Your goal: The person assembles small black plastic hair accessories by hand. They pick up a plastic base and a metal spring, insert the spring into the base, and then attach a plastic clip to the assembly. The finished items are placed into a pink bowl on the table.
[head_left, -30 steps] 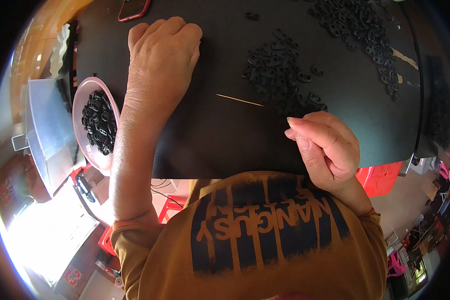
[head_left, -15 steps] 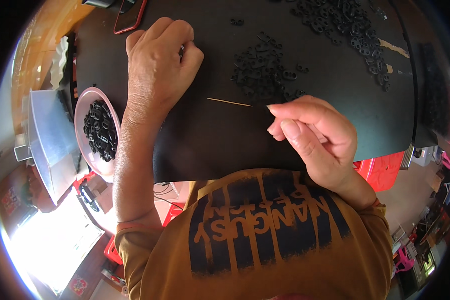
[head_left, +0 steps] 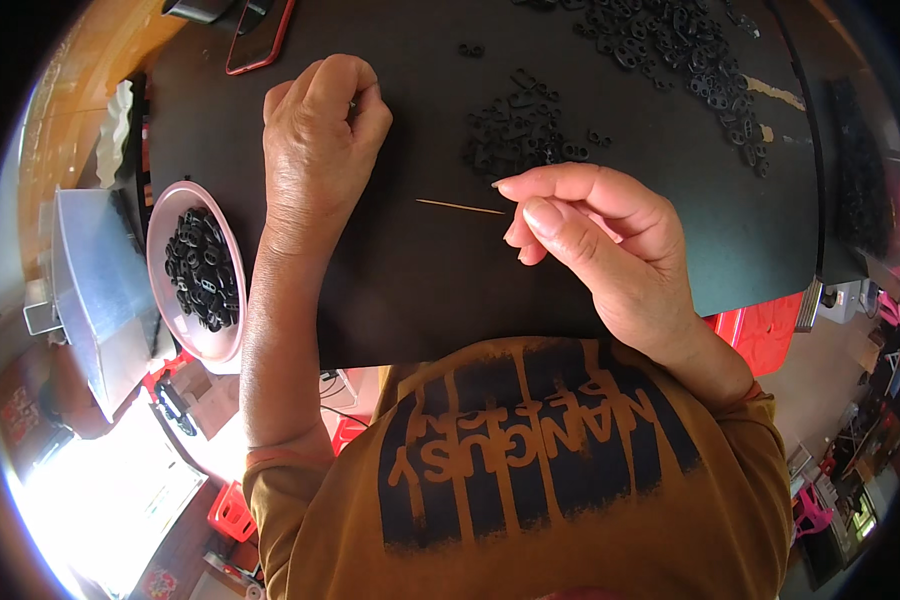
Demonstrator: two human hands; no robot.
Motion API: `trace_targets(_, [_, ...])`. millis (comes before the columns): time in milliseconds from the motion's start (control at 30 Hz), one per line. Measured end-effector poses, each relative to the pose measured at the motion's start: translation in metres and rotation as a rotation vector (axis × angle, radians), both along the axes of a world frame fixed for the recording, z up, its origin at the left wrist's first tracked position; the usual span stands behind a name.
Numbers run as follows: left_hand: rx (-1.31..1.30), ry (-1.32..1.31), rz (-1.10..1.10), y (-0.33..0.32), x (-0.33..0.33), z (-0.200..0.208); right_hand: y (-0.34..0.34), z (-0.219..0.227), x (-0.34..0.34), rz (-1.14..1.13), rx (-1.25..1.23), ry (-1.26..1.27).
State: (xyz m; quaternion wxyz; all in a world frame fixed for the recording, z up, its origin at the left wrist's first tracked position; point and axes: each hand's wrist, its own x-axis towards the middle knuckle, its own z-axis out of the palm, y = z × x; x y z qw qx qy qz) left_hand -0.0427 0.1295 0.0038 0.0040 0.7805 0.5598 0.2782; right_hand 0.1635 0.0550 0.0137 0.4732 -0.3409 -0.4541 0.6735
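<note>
My left hand (head_left: 320, 140) rests on the black table (head_left: 430, 290) as a loose fist; whether it holds anything is hidden. My right hand (head_left: 600, 250) hovers just above the table, thumb and forefinger pinched near the right end of a thin pale stick (head_left: 460, 206) that lies on the black surface. A small pile of black plastic rings (head_left: 520, 135) sits just beyond the stick. A larger scatter of black rings (head_left: 670, 40) spreads toward the far right.
A pink bowl (head_left: 165, 300) with several black rings stands at the table's left edge. Beside it is a clear plastic box (head_left: 90, 290). A red-edged phone (head_left: 255, 35) lies at the far left. Red stools (head_left: 760, 335) stand below the table's near edge.
My right hand has moved from the table's near edge up and left to the stick's right end. My left hand has closed from flat into a fist.
</note>
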Motion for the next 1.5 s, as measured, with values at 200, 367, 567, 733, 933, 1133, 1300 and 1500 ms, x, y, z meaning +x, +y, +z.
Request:
trace_targets(200, [-0.042, -0.097, 0.013, -0.006, -0.001, 0.002, 0.002, -0.002, 0.002, 0.041, 0.006, -0.009])
trace_targets(367, [-0.318, -0.593, 0.025, -0.031, 0.019, 0.026, 0.009, 0.005, 0.001, 0.018, 0.037, -0.042])
trace_targets(567, [-0.716, -1.036, -0.217, -0.055, 0.024, 0.047, 0.017, 0.015, -0.004, 0.055, 0.361, -0.283])
trace_targets(733, [-0.89, -1.169, -0.16, -0.058, 0.025, 0.052, 0.02, 0.015, -0.003, 0.117, 0.433, -0.306])
trace_targets(933, [-1.035, -1.299, -0.2, -0.058, 0.02, 0.048, 0.022, 0.016, -0.002, 0.174, 0.41, -0.258])
trace_targets(1133, [-1.029, -1.265, -0.196, -0.059, 0.018, 0.047, 0.023, 0.011, -0.006, 0.135, 0.614, -0.359])
trace_targets(1300, [-0.968, -1.23, -0.142, -0.06, 0.019, 0.047, 0.023, 0.01, -0.006, -0.01, 0.712, -0.367])
trace_targets(1500, [-0.702, -0.931, -0.064, -0.055, 0.014, 0.036, 0.015, 0.008, -0.005, -0.014, 0.428, -0.231])
